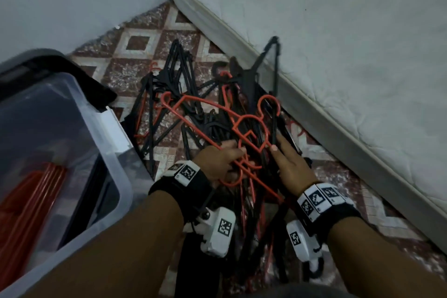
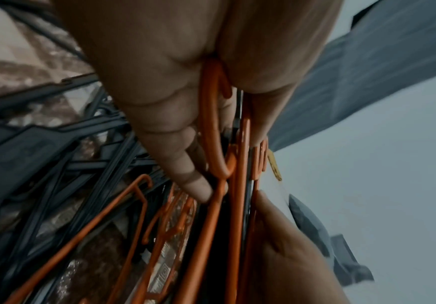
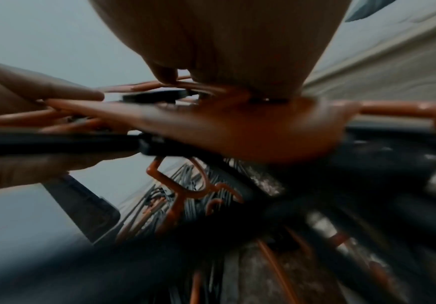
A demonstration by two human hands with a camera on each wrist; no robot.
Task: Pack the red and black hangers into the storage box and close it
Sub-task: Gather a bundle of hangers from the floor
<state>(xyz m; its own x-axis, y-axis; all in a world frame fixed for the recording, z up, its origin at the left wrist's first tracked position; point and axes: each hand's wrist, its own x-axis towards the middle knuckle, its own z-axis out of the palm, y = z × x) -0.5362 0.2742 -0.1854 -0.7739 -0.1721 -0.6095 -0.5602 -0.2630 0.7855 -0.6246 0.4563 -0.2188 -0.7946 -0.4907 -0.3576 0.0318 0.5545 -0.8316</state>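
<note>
A tangled pile of black hangers (image 1: pixel 180 68) and red hangers (image 1: pixel 249 118) lies on the patterned floor between the box and the mattress. My left hand (image 1: pixel 223 158) grips a bunch of red hangers (image 2: pixel 211 127) near their hooks, fingers curled round them. My right hand (image 1: pixel 287 162) is beside it on the same bunch. The blurred right wrist view shows its thumb (image 3: pixel 237 127) pressed against the fingers, with red and black hanger parts between. The clear storage box (image 1: pixel 127 191) stands open at the left with red hangers (image 1: pixel 36 189) lying inside.
The box's dark lid (image 1: pixel 96 84) stands behind the box near the wall. A white mattress (image 1: pixel 338 55) runs along the right side, and one black hanger (image 1: pixel 271 55) leans on its edge. Bare patterned floor (image 1: pixel 135 43) shows beyond the pile.
</note>
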